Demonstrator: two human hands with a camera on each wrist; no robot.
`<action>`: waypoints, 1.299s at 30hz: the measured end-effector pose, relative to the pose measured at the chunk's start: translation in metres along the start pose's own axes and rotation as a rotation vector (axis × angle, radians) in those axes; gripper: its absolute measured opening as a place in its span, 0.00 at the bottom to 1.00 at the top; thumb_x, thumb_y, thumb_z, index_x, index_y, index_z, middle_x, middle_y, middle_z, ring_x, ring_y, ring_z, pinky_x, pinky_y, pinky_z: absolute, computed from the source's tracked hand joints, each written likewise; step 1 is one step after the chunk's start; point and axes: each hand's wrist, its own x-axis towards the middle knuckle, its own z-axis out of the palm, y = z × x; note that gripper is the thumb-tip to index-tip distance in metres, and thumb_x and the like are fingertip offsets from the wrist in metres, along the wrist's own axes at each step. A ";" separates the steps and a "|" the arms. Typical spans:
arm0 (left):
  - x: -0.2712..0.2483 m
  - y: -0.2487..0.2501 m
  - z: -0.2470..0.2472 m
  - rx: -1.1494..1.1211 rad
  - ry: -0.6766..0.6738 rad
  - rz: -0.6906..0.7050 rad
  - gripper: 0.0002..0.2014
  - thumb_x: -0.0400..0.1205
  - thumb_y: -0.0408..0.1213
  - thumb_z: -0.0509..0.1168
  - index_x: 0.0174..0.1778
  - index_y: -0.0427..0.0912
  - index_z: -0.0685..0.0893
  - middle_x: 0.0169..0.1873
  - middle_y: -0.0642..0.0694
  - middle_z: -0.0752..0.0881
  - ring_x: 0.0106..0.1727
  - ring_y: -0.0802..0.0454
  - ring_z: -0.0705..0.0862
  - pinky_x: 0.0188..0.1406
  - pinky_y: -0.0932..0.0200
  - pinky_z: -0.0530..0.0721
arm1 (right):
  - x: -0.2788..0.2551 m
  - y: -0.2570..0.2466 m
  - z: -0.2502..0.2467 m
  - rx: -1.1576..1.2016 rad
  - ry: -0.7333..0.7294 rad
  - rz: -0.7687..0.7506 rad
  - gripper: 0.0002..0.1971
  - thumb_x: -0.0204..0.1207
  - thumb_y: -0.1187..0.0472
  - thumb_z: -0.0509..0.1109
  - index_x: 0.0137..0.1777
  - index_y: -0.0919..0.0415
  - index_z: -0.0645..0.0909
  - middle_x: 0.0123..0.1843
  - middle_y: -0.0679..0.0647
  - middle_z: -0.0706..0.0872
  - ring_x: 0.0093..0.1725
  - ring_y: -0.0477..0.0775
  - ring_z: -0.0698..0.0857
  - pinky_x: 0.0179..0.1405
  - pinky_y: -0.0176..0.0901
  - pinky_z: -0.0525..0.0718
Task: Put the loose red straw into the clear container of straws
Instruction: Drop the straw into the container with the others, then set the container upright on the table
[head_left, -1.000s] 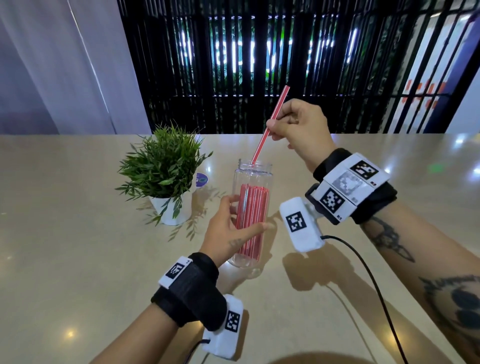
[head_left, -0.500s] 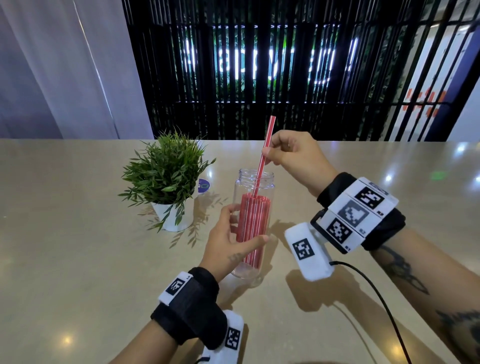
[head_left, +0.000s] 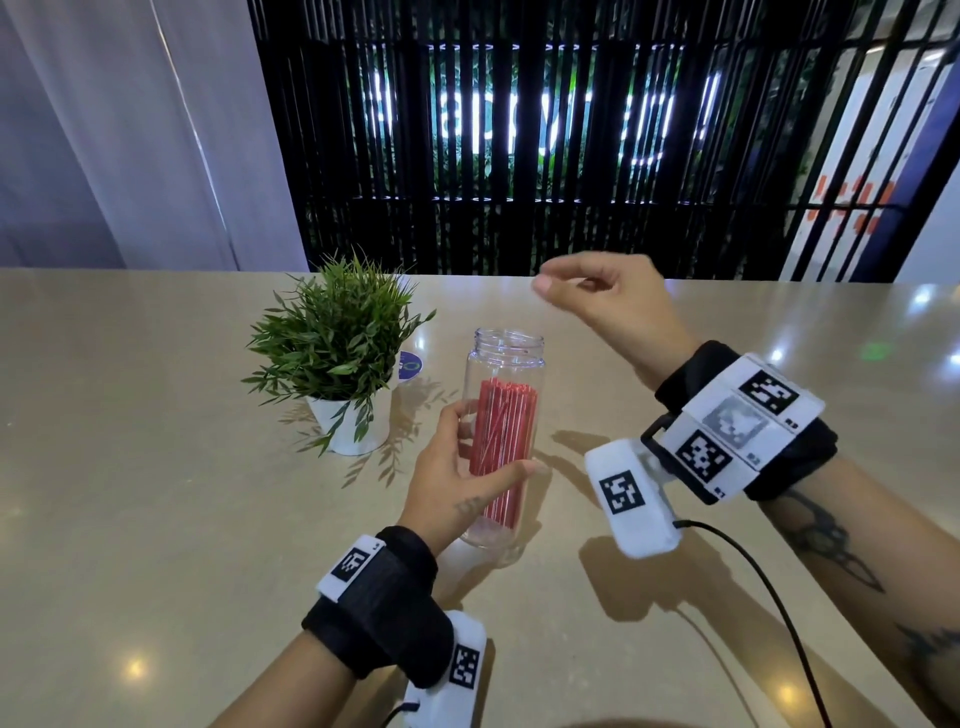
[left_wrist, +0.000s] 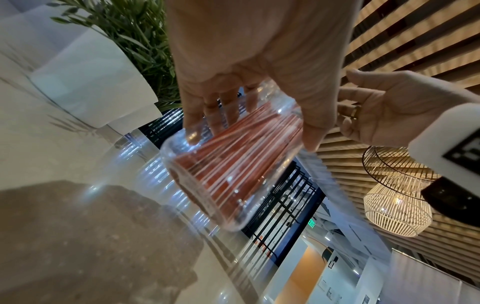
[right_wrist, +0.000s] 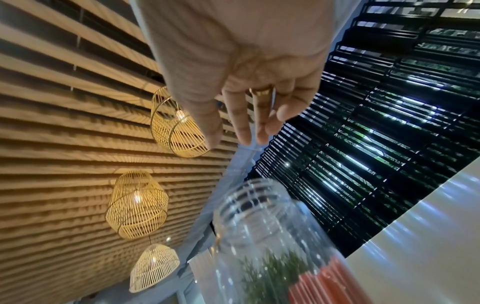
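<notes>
on the beige table (head_left: 156, 493), beside the potted plant (head_left: 337, 343), my left hand (head_left: 452, 478) grips the upright clear container (head_left: 506, 364) where the red straws (head_left: 506, 415) stand, while my right hand (head_left: 618, 306) hovers above, fingers loose and empty.

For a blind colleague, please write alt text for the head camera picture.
The left hand grips a clear container of red straws standing on a beige table. The empty right hand hovers above it, beside a small potted plant.
</notes>
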 end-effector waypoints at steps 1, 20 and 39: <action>0.000 0.000 0.000 -0.007 -0.001 0.003 0.40 0.53 0.60 0.72 0.62 0.59 0.68 0.48 0.62 0.81 0.44 0.78 0.78 0.46 0.68 0.76 | 0.001 -0.001 -0.003 0.032 0.077 -0.027 0.09 0.71 0.56 0.72 0.49 0.59 0.86 0.40 0.45 0.84 0.40 0.42 0.80 0.49 0.38 0.78; 0.009 -0.002 0.003 -0.013 0.019 0.016 0.37 0.54 0.58 0.72 0.60 0.55 0.72 0.46 0.58 0.83 0.42 0.77 0.80 0.40 0.73 0.81 | -0.085 0.061 0.038 0.396 -0.336 0.395 0.18 0.78 0.54 0.61 0.67 0.50 0.73 0.52 0.50 0.85 0.48 0.43 0.84 0.54 0.46 0.84; 0.047 0.011 -0.023 -0.019 -0.183 0.010 0.41 0.76 0.25 0.65 0.80 0.50 0.50 0.69 0.52 0.72 0.71 0.56 0.67 0.69 0.57 0.71 | -0.034 0.065 0.055 0.209 -0.059 0.238 0.15 0.76 0.66 0.64 0.62 0.61 0.69 0.54 0.53 0.79 0.60 0.55 0.79 0.70 0.60 0.76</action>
